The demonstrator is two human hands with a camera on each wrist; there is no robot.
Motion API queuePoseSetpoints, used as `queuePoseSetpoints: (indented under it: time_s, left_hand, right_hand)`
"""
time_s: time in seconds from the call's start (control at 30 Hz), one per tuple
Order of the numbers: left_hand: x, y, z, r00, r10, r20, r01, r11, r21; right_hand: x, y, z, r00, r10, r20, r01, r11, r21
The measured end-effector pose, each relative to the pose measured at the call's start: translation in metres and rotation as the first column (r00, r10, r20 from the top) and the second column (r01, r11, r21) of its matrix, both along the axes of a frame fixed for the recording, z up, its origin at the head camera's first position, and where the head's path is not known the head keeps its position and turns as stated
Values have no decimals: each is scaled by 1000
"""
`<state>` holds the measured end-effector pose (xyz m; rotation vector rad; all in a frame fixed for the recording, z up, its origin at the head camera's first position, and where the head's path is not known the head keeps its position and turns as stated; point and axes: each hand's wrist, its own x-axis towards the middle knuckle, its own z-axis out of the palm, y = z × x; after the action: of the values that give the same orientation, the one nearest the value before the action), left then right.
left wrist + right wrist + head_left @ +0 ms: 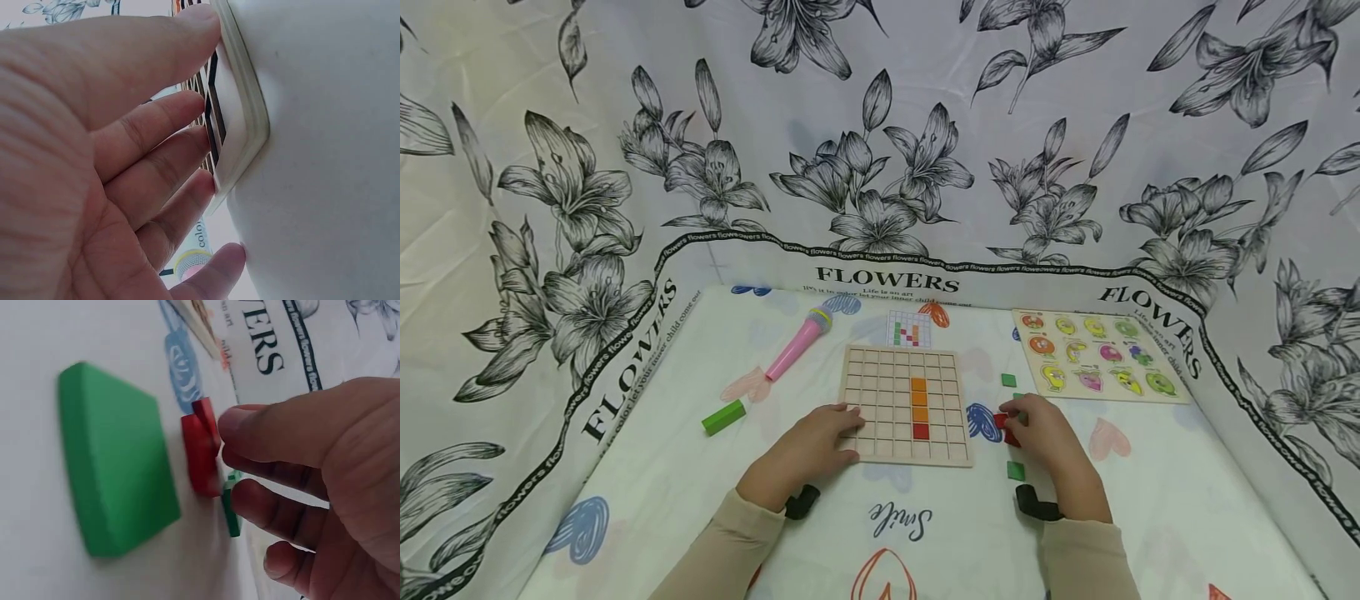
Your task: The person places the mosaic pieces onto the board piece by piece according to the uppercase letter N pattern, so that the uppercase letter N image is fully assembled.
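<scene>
A wooden grid board (880,448) lies in the middle of the table, with a column of three orange tiles (919,399) above one red tile (921,432). At its left edge rests my left hand (812,446), thumb and fingertips touching the rim and surface, fingers loosely extended. To the board's right, my right hand (1047,429) pinches a tilted red tile (207,419) by thumb and index finger. Another red tile (201,459) is right beside it. Green tiles lie around, one large in the right wrist view (119,462), another (1008,380) farther back.
Behind the board lies a small pattern card (910,329) with coloured squares. A pink toy microphone (797,346) and a green block (724,417) are on the left. A fruit picture board (1101,354) sits at the back right. Flowered cloth (880,108) walls the back and sides.
</scene>
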<state>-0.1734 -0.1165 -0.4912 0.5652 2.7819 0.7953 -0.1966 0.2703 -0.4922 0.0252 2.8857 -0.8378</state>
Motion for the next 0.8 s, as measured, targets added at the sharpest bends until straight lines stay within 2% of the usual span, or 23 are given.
queuePoseSetpoints:
  time_s: [0.17,0.47,0.8]
  left_hand:
    - [2,0,0,1000,11,9,-11,1000,7]
    - [3,1,2,1000,13,7,-13,1000,2]
    - [3,1,4,1000,8,8,-8,1000,7]
  right_hand:
    - [-1,0,-4,999,31,19,-31,1000,4]
    - [-2,-2,-7,999,-25,41,26,1000,-14]
    - [-1,-6,-5,996,-74,58,78,994,-82]
